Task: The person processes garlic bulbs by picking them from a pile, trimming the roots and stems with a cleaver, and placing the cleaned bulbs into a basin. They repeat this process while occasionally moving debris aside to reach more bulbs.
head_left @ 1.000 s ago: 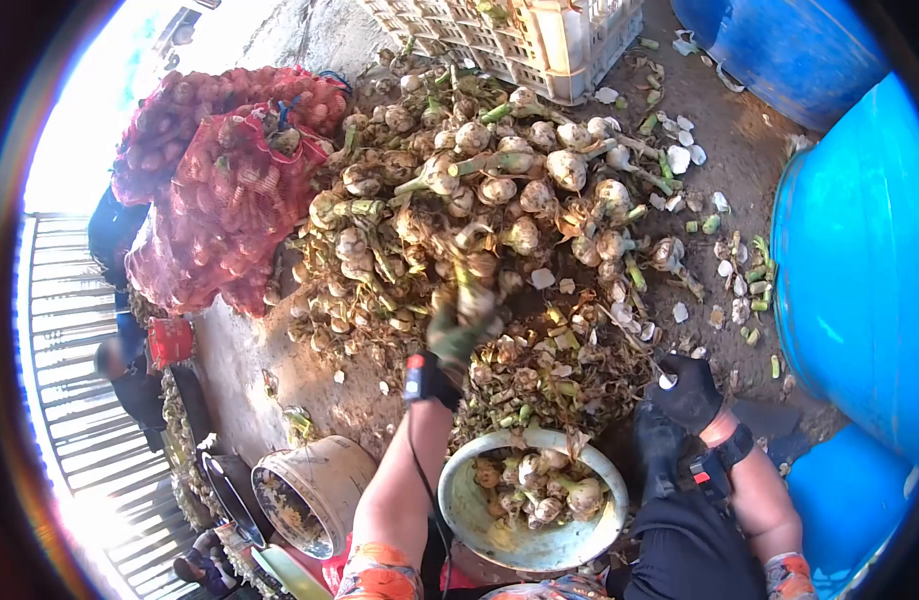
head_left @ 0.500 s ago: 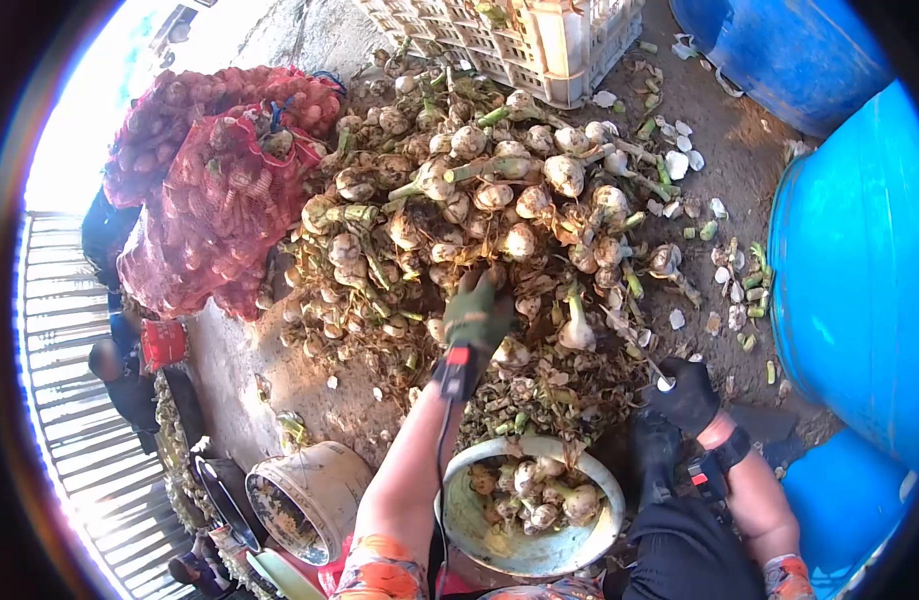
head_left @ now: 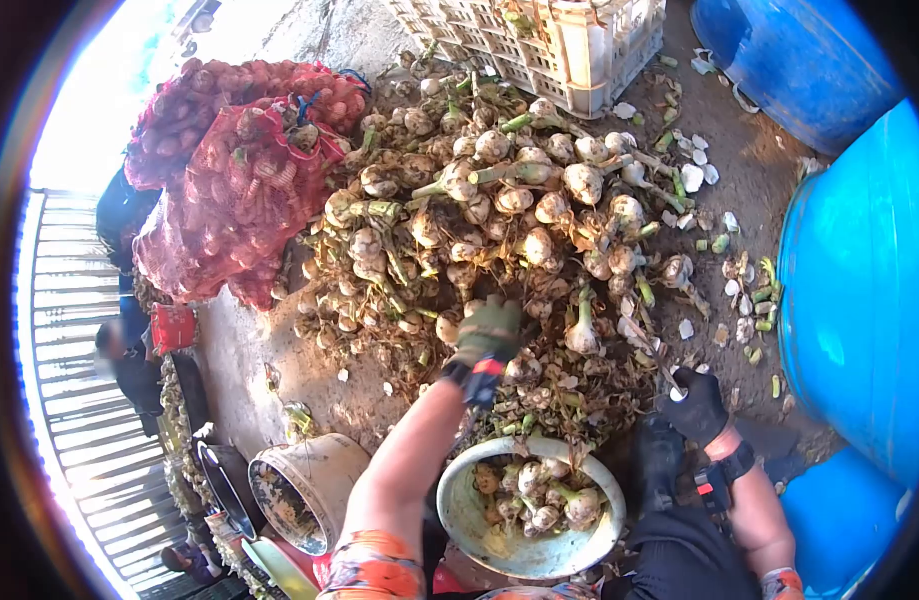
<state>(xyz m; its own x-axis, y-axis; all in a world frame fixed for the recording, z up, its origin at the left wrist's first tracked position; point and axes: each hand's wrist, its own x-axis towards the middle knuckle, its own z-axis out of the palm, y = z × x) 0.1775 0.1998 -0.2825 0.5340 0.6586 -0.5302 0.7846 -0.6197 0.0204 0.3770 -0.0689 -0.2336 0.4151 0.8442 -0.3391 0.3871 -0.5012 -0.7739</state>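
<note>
A large heap of garlic bulbs with cut green stems (head_left: 514,200) covers the ground ahead. At its near side is my left hand (head_left: 489,328) in a green glove, with fingers curled at a pale garlic bulb (head_left: 471,307); the fingertips are partly hidden. To the right, my right hand (head_left: 695,405) in a dark glove is closed around a thin knife (head_left: 671,379), whose blade points up and left toward the heap. A pale green basin (head_left: 453,500) below my left hand holds several garlic bulbs (head_left: 544,495).
Red net sacks (head_left: 229,190) lie at the left, a white crate (head_left: 569,60) at the top. Blue barrels (head_left: 859,270) stand at the right. A dirty white bucket (head_left: 329,475) is left of the basin. Another person (head_left: 134,370) is at the far left.
My left hand has drawn back slightly toward me from the heap. My right hand still holds the knife at the right. The view has shifted a little.
</note>
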